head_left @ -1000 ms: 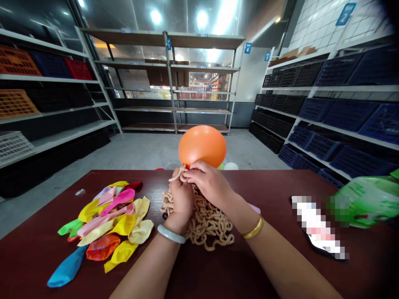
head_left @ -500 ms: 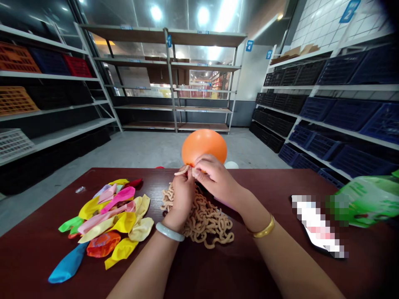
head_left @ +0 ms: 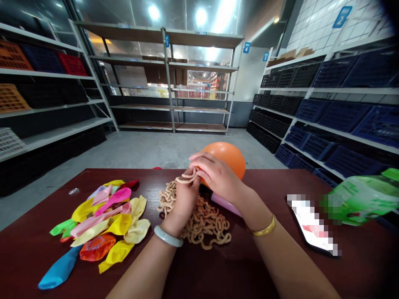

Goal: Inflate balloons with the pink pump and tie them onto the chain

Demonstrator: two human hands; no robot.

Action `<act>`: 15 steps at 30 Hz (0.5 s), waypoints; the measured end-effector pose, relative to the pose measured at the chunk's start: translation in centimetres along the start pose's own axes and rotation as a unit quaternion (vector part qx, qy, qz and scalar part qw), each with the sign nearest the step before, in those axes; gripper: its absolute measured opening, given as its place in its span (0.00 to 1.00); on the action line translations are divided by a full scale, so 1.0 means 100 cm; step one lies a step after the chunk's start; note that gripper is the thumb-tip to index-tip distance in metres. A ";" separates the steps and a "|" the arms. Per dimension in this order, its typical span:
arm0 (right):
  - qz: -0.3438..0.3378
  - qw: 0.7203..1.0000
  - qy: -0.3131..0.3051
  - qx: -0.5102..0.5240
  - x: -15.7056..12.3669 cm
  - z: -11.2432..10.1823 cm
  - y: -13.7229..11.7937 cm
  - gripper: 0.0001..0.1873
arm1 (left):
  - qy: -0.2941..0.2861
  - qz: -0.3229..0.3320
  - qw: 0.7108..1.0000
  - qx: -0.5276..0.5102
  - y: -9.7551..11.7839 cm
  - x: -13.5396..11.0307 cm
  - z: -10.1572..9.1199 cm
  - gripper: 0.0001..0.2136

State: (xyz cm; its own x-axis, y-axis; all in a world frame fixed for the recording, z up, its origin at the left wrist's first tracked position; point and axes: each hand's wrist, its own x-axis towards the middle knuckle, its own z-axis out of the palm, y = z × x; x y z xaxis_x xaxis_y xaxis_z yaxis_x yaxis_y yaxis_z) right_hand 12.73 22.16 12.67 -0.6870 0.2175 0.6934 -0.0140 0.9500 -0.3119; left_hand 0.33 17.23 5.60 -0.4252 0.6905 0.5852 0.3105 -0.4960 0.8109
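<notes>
An inflated orange balloon (head_left: 230,158) sits just past my hands over the dark red table (head_left: 199,270). My right hand (head_left: 215,176) is closed on the balloon's neck with fingers pinched. My left hand (head_left: 183,195) is closed round an end of the tan plastic chain strip (head_left: 202,220), whose heap lies under both hands. The two hands meet at the strip's raised end. A pink object (head_left: 225,203) lies under my right wrist.
A pile of flat coloured balloons (head_left: 99,224) lies on the table's left, a blue one (head_left: 57,272) nearest me. A phone (head_left: 313,226) and a green plastic bag (head_left: 364,199) lie at the right. Shelves with crates line both sides.
The orange balloon has dropped lower and moved right, now partly behind my right hand. Both hands stay together at the strip's end.
</notes>
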 end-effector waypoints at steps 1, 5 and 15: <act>-0.006 1.000 -0.006 -0.019 0.000 0.000 0.001 0.15 | -0.007 0.014 1.000 0.019 0.000 0.001 0.000 0.04; -0.024 0.996 -0.031 -0.086 -0.001 0.004 0.008 0.13 | 0.000 0.058 0.994 0.093 -0.006 0.002 0.000 0.03; 0.054 0.979 0.102 -0.168 0.002 -0.002 0.001 0.09 | -0.032 0.068 0.991 0.111 0.011 -0.003 -0.003 0.11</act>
State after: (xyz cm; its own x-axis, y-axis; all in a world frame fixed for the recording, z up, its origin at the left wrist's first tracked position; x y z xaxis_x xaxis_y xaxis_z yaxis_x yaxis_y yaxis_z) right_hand 12.72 22.34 12.91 -0.5109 0.3279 0.7947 0.3139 0.9317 -0.1826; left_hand 0.55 16.34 6.29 -0.3139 0.6614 0.6812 0.5440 -0.4627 0.7000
